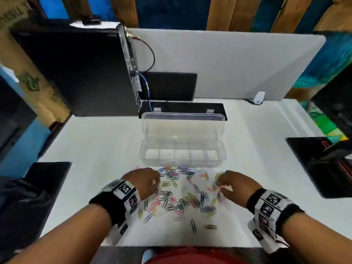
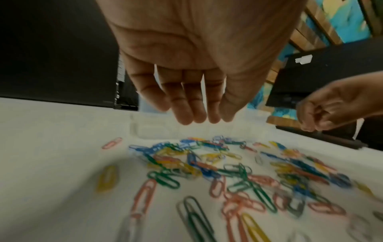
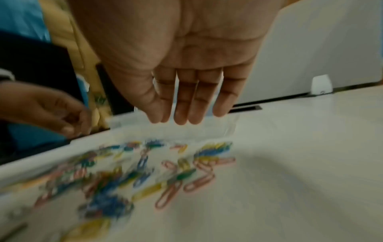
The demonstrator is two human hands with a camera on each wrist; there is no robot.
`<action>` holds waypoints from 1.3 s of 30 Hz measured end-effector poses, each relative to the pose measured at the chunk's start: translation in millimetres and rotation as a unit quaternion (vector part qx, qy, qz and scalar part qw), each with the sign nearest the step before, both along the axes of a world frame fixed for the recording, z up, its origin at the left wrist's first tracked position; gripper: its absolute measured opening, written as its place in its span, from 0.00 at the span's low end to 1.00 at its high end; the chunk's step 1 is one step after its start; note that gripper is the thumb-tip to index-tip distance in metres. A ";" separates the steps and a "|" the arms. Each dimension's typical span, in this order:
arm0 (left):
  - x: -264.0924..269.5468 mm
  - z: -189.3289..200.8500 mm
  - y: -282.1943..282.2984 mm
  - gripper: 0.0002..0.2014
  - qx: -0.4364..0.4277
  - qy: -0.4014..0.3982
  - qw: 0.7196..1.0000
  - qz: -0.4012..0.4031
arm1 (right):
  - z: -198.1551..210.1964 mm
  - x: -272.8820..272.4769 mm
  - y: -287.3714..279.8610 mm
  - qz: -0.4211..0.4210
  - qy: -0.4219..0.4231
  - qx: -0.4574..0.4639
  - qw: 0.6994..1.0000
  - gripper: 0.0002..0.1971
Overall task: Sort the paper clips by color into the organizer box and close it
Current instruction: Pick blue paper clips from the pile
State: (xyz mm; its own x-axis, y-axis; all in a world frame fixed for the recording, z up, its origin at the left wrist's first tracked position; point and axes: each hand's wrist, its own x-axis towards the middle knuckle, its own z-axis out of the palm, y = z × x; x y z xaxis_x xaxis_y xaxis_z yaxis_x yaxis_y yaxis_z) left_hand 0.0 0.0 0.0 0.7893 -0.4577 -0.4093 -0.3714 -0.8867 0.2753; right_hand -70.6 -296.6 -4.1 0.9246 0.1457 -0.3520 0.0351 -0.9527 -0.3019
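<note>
A loose spread of coloured paper clips (image 1: 179, 195) (pink, green, blue, yellow) lies on the white table (image 1: 95, 149) in front of me. Just beyond it stands the clear organizer box (image 1: 182, 156), with several compartments that look empty and its lid (image 1: 182, 126) upright. My left hand (image 1: 157, 182) hovers over the left of the pile. In the left wrist view the left hand (image 2: 205, 117) has its fingers hanging loosely above the clips (image 2: 207, 167), holding nothing. My right hand (image 1: 221, 184) hovers over the right of the pile. In the blurred right wrist view the right hand (image 3: 186, 117) likewise holds nothing.
A black computer tower (image 1: 76, 73) stands at the back left with cables beside it. A white divider panel (image 1: 238, 63) closes the back, with a small white device (image 1: 258, 97) at its foot. Black pads lie at the left (image 1: 42, 187) and right (image 1: 320, 164) edges.
</note>
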 end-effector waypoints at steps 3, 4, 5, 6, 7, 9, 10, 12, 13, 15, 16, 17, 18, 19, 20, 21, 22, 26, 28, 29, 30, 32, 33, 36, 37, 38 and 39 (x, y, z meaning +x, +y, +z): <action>-3.1 -10.0 -16.9 0.15 0.025 0.012 0.999 -0.046 | -11.8 8.1 14.3 0.002 0.052 -0.022 0.998 0.14; -6.2 -13.1 -23.7 0.17 0.030 0.016 0.997 -0.067 | -13.4 9.0 21.1 0.007 0.069 -0.023 0.997 0.15; -7.5 -17.7 -29.7 0.18 0.035 0.022 0.995 -0.090 | -18.1 10.9 25.4 0.017 0.082 -0.031 0.996 0.16; -9.0 -20.3 -33.9 0.19 0.040 0.025 0.993 -0.105 | -20.3 12.0 28.9 0.024 0.090 -0.036 0.995 0.17; -8.8 -24.5 -37.7 0.20 0.046 0.029 0.992 -0.113 | -23.6 13.1 30.5 0.030 0.094 -0.043 0.994 0.18; -9.1 -29.0 -46.0 0.21 0.042 0.026 0.992 -0.118 | -25.6 15.3 33.9 0.023 0.081 -0.047 0.995 0.18; -9.2 -30.0 -50.9 0.21 0.036 0.018 0.991 -0.128 | -26.1 16.1 35.3 0.016 0.076 -0.047 0.996 0.17; -9.6 -31.6 -63.7 0.21 0.038 -0.011 0.985 -0.168 | -28.4 15.9 36.7 0.013 0.072 -0.044 0.996 0.15; -8.7 -32.5 -70.7 0.20 0.040 -0.031 0.981 -0.189 | -29.2 15.3 37.0 0.016 0.071 -0.042 0.996 0.14; -5.7 -34.8 -85.4 0.19 0.044 -0.062 0.973 -0.217 | -32.0 11.8 35.2 0.016 0.064 -0.036 0.997 0.13; -3.8 -35.1 -91.9 0.19 0.046 -0.069 0.971 -0.223 | -33.6 9.6 33.5 0.009 0.056 -0.026 0.998 0.13; -1.7 -36.3 -97.6 0.19 0.047 -0.071 0.970 -0.227 | -34.9 7.5 31.3 -0.003 0.051 -0.015 0.999 0.12; 0.1 -37.4 -101.9 0.19 0.047 -0.070 0.968 -0.235 | -35.7 5.4 29.5 -0.013 0.047 -0.006 0.999 0.12; 1.4 -38.6 -106.0 0.19 0.047 -0.069 0.966 -0.246 | -36.1 3.6 27.5 -0.019 0.049 0.001 0.999 0.12; 2.1 -38.9 -109.0 0.19 0.049 -0.070 0.962 -0.259 | -36.5 1.8 25.8 -0.018 0.053 0.007 0.998 0.12; 2.6 -39.1 -111.1 0.19 0.053 -0.071 0.959 -0.269 | -35.9 0.1 24.6 -0.008 0.064 0.010 0.998 0.12; 3.0 -40.0 -112.9 0.19 0.056 -0.070 0.957 -0.275 | -35.7 -1.8 23.6 0.009 0.074 0.009 0.997 0.12; 6.3 -41.4 -114.8 0.14 0.058 -0.061 0.960 -0.267 | -36.2 -6.6 22.8 0.075 0.089 0.005 0.993 0.14; 7.3 -41.2 -115.3 0.12 0.062 -0.067 0.959 -0.269 | -36.8 -6.8 24.6 0.091 0.090 0.006 0.992 0.12; 7.8 -41.5 -114.8 0.11 0.065 -0.069 0.958 -0.269 | -37.0 -5.6 26.0 0.093 0.092 0.007 0.991 0.11; 7.7 -42.1 -114.2 0.11 0.068 -0.067 0.959 -0.268 | -36.4 -4.4 27.2 0.090 0.096 0.008 0.991 0.10; 7.2 -43.7 -111.5 0.11 0.068 -0.065 0.960 -0.263 | -35.2 -0.4 28.4 0.080 0.101 0.014 0.992 0.10; 7.1 -44.2 -110.0 0.11 0.066 -0.065 0.961 -0.261 | -34.8 1.6 28.4 0.074 0.103 0.015 0.992 0.10; 8.3 -43.4 -105.5 0.11 0.054 -0.057 0.965 -0.249 | -32.7 6.4 28.4 0.061 0.116 0.016 0.991 0.07; 8.7 -42.1 -103.7 0.11 0.049 -0.049 0.968 -0.243 | -31.7 7.4 28.3 0.055 0.120 0.019 0.991 0.06; 9.3 -42.1 -102.1 0.11 0.044 -0.041 0.969 -0.238 | -30.6 8.6 27.6 0.043 0.125 0.026 0.991 0.07; 9.3 -42.2 -100.5 0.11 0.038 -0.038 0.971 -0.235 | -30.1 10.1 25.9 0.026 0.131 0.041 0.990 0.08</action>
